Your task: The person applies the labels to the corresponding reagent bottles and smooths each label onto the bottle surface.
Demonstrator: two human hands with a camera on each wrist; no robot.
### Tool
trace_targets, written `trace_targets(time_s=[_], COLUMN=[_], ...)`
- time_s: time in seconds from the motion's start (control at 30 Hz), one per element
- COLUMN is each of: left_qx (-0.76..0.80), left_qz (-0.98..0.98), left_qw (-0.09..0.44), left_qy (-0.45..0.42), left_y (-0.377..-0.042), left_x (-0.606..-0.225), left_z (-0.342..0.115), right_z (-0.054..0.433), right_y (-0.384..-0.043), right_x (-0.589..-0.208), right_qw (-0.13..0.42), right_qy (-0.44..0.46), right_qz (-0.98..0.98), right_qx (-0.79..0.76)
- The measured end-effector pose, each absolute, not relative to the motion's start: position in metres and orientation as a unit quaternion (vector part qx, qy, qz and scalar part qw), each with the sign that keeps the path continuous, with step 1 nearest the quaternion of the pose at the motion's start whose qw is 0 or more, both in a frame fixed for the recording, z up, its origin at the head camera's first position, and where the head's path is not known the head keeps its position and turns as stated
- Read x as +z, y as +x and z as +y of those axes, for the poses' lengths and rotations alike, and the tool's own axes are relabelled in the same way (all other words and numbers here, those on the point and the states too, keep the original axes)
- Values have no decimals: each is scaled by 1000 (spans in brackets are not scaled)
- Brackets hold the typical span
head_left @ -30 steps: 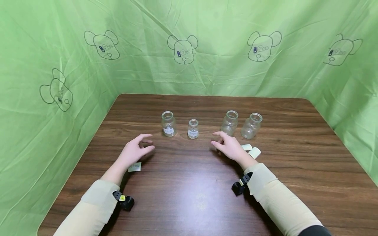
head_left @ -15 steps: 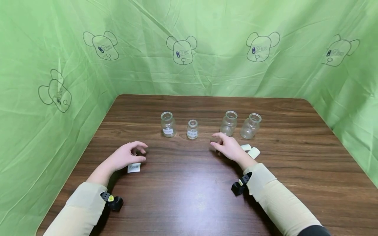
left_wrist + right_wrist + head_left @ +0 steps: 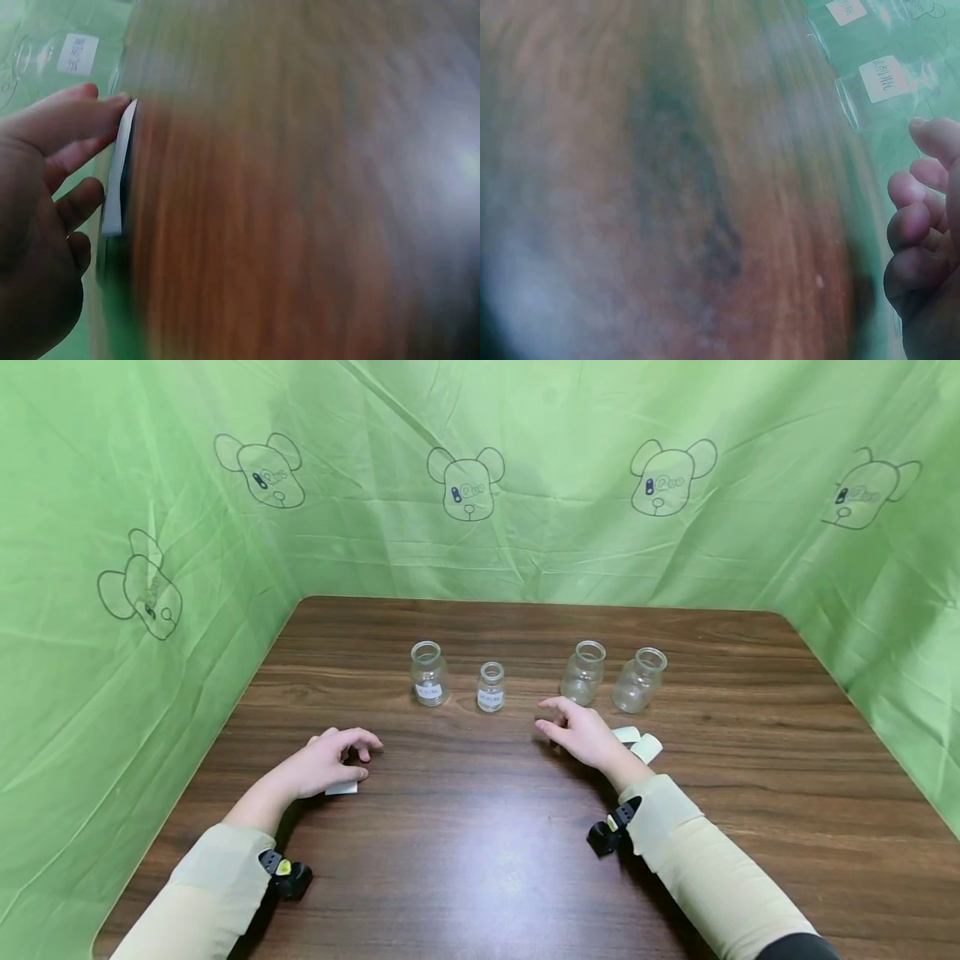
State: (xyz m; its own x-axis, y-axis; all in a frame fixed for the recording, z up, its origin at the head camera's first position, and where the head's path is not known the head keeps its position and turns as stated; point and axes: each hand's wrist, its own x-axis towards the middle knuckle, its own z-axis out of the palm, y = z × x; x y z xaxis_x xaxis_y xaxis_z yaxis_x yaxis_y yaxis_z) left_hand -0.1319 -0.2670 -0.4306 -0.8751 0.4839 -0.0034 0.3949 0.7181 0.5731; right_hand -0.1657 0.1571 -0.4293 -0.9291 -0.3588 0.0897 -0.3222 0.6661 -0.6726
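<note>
My left hand is over a white paper label lying on the table. Its thumb and fingers are apart in the head view. In the left wrist view, a fingertip touches or nearly touches one end of the label, which is seen almost edge-on. The hand covers part of the label in the head view. My right hand holds nothing, its fingers loosely bent above the table in front of a clear glass bottle. Two small white curled slips lie beside its wrist.
Toward the back stand a glass bottle with a white label and a smaller labelled bottle. Another unlabelled-looking bottle stands at the right. Green cloth hangs behind the brown wooden table.
My left hand has drawn back toward me and left, and its fingers have come down over the label, covering more of it. The right hand has stayed in place.
</note>
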Motion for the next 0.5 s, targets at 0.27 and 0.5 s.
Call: trace_targets(time_s=[0.27, 0.5], left_qx=[291, 267], left_qz=[925, 930], left_qw=[90, 77], left_qy=[225, 240], left_y=[-133, -129], left_x=[-423, -426], left_z=[-272, -277], right_z=[156, 157], right_y=[-165, -166], right_x=[-430, -430], right_qw=[28, 36], right_qy=[-186, -181], right_qz=[911, 914], right_qx=[-366, -361])
